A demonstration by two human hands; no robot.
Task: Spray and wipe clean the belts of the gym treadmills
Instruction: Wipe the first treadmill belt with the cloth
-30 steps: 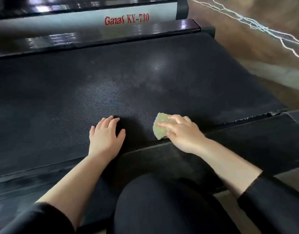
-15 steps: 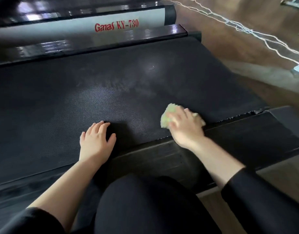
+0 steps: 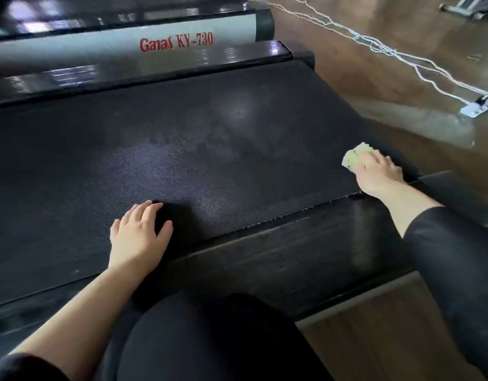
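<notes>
A black textured treadmill belt (image 3: pixel 182 149) fills the middle of the view, with pale dusty patches near its centre. My left hand (image 3: pixel 139 233) lies flat on the belt's near edge, fingers straight, holding nothing. My right hand (image 3: pixel 374 171) presses a yellow-green cloth (image 3: pixel 352 159) onto the belt near its right end, fingers spread over it; most of the cloth is hidden under the hand.
A black side rail (image 3: pixel 306 243) runs along the near side of the belt. The far rail (image 3: pixel 154 72) and a grey bar with red lettering (image 3: pixel 176 42) lie behind. White cables (image 3: pixel 388 50) and a power strip (image 3: pixel 476 107) lie on the wooden floor at right. My knee (image 3: pixel 209 339) is below.
My right hand has slid the cloth to the right along the belt, from near the middle to its right end. The left hand has stayed flat on the belt.
</notes>
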